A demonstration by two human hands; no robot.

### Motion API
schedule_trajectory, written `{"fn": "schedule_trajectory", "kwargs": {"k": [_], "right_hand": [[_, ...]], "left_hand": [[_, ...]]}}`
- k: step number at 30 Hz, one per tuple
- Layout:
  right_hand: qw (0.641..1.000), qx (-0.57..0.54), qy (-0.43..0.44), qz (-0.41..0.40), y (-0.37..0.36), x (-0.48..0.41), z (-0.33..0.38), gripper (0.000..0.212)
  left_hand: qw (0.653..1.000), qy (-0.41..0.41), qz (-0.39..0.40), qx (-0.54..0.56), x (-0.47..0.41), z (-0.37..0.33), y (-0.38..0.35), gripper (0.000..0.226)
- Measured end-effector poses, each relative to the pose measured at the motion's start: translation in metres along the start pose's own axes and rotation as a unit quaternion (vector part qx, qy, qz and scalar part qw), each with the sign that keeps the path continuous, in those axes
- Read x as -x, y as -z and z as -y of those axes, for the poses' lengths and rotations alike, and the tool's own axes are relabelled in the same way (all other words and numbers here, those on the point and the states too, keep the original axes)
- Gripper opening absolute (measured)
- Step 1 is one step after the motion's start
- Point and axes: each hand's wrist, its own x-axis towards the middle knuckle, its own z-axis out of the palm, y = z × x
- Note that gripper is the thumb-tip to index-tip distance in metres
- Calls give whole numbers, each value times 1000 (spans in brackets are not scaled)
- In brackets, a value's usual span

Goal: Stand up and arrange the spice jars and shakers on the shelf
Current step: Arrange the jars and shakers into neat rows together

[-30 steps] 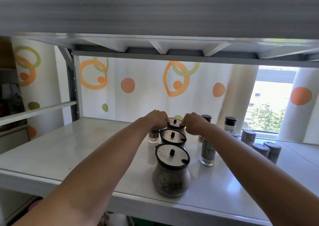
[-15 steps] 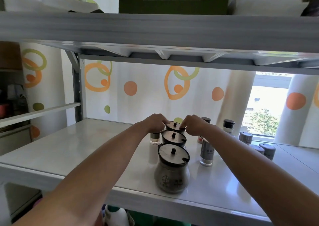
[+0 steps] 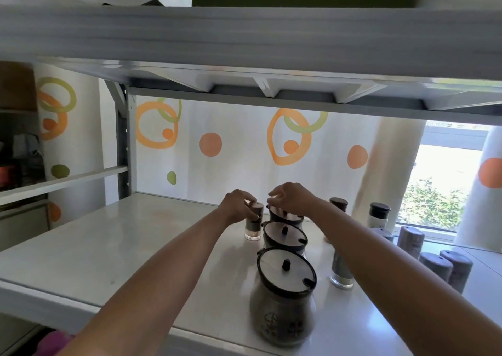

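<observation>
Three round glass jars with dark-rimmed lids stand in a row on the white shelf (image 3: 114, 247): the front jar (image 3: 284, 298), the middle jar (image 3: 284, 237) and the back jar (image 3: 288, 217). Just left of the back jar stands a small shaker (image 3: 254, 221). My left hand (image 3: 237, 206) grips that shaker by its top. My right hand (image 3: 292, 199) hovers over the back jar's lid with loosely bent fingers, holding nothing. Another shaker (image 3: 341, 273) stands upright, partly hidden under my right forearm.
More shakers stand upright to the right: a dark-capped one (image 3: 338, 205), a black-capped white one (image 3: 378, 214) and several grey ones (image 3: 434, 267) near the window. The upper shelf (image 3: 244, 38) hangs low overhead. A steel upright (image 3: 122, 149) stands at the back left.
My left hand left the back jar and moved left onto the small shaker. My right hand lifted a little above the back jar's lid. The camera tilted slightly upward.
</observation>
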Motion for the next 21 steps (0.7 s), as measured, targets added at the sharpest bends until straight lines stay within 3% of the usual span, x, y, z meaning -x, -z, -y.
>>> {"fn": "schedule_trajectory", "kwargs": {"k": [6,11,15,18,21], "right_hand": [[1000,-8,-1,-9,-7,-1,-5,39],[996,-82,19,-32,6,1,0,58],[977,-175,59,-110,37,17,6,22],[953,-239,69,-175,65,42,-4,18],[942,-267,83,-187,84,75,-24,14]], "left_hand": [[997,-19,-71,30,-8,0,6,41],[987,-109,-114,27,-6,-37,33,43],[972,-206,-105,35,4,-84,47,43],[964,-248,-88,35,15,-113,49,42],[960,-269,-50,49,35,-137,41,41]]}}
